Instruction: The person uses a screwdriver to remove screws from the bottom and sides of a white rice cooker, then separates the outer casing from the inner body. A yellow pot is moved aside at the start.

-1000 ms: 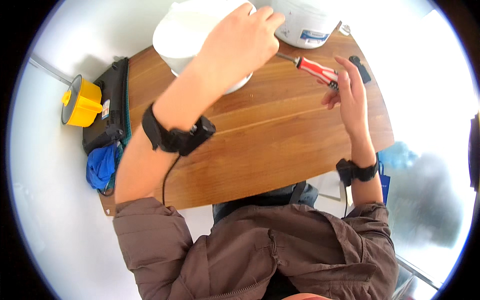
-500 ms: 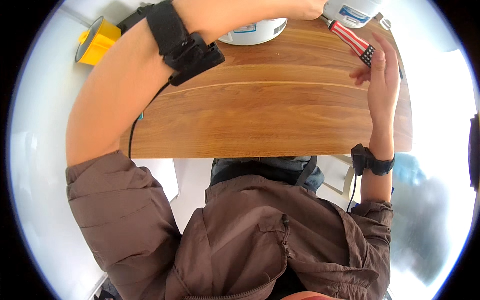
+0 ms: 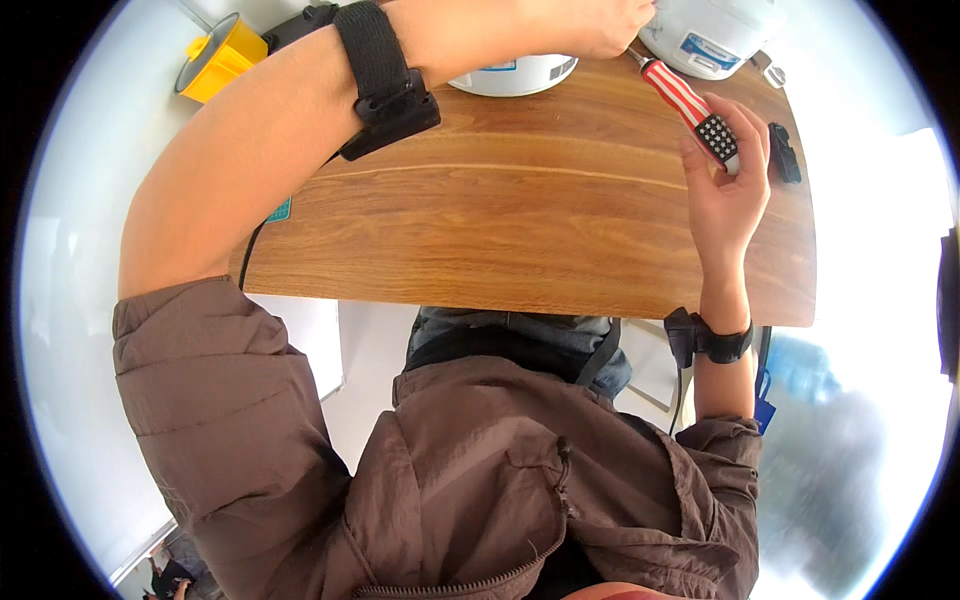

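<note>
My right hand (image 3: 735, 165), at the right of the wooden table, has its fingers curled around the handle of a screwdriver (image 3: 685, 100). The handle is striped red and white, with white stars on black at its lower end. Its thin metal shaft points up and left toward my left hand (image 3: 612, 25). At the top edge of the picture, my left hand is closed, its fingertips partly cut off. What it pinches is hidden. A white tub (image 3: 705, 45) with a blue label stands just right of my left hand.
Another white tub (image 3: 515, 75) stands beneath my left forearm. A black clip-like piece (image 3: 785, 153) lies on the wooden table (image 3: 500, 220), right of my right hand. At upper left is a yellow container (image 3: 225, 58). A green mat corner (image 3: 280, 210) shows by my left arm.
My right hand's fingers have closed around the screwdriver handle; before, they were spread beside it. The view has shifted slightly, and the black piece beside my right hand now shows fully.
</note>
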### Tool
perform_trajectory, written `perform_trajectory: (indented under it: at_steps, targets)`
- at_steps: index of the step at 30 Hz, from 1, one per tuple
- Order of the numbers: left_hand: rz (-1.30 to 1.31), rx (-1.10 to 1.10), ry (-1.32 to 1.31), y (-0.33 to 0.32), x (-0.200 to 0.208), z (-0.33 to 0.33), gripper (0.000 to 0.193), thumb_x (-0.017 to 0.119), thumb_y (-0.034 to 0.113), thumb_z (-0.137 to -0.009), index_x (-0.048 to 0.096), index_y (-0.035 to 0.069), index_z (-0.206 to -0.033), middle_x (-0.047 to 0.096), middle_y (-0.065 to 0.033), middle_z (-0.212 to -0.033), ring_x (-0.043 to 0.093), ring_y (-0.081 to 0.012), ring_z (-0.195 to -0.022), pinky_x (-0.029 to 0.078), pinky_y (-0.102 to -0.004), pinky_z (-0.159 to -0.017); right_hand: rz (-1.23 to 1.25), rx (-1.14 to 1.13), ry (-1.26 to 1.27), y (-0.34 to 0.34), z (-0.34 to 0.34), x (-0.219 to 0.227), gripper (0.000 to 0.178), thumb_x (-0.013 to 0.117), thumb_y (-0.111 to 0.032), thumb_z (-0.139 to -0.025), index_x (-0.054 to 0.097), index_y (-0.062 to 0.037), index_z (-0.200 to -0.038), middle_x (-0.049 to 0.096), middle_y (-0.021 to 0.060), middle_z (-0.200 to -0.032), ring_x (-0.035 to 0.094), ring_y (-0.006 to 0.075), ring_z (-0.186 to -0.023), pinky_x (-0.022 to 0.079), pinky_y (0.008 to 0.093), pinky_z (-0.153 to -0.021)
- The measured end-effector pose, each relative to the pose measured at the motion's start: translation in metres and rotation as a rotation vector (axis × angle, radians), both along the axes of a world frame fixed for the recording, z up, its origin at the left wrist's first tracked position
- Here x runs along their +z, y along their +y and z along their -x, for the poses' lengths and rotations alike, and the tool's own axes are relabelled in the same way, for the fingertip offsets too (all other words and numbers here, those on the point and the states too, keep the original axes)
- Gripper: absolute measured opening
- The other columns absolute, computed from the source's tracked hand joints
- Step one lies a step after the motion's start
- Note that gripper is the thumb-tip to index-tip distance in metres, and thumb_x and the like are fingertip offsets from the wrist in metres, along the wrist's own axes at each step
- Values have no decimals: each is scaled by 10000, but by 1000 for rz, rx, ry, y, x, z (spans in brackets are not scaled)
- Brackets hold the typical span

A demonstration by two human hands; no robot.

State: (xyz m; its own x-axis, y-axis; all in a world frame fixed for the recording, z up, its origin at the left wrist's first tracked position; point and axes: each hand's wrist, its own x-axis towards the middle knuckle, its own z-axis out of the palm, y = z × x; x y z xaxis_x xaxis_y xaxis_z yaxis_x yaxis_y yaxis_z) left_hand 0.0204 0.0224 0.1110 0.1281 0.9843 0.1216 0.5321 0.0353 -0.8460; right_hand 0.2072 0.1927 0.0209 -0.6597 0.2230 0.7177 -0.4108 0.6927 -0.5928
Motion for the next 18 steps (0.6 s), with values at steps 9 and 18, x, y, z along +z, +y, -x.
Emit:
perform_trajectory:
  at_steps: [9, 18]
  targets:
    - [-198, 236, -802, 16, 2, -1, 157, 645, 118, -825, 734, -11, -827, 708, -141, -858, 686, -301, -750, 526, -433, -619, 459, 38, -403, 3, -7, 13, 406, 682, -199, -1015, 569, -18, -1360, 722, 69, -1019, 651, 75, -812, 505, 204, -686]
    - [127, -77, -105, 2, 25, -2, 155, 669, 133, -819, 774, 20, -817, 730, -111, -938, 687, -280, -932, 564, -400, -702, 99, 5, -46, 2, 2, -2, 375, 716, -132, -981, 603, -27, -1322, 684, 21, -940, 652, 80, -822, 527, 224, -708]
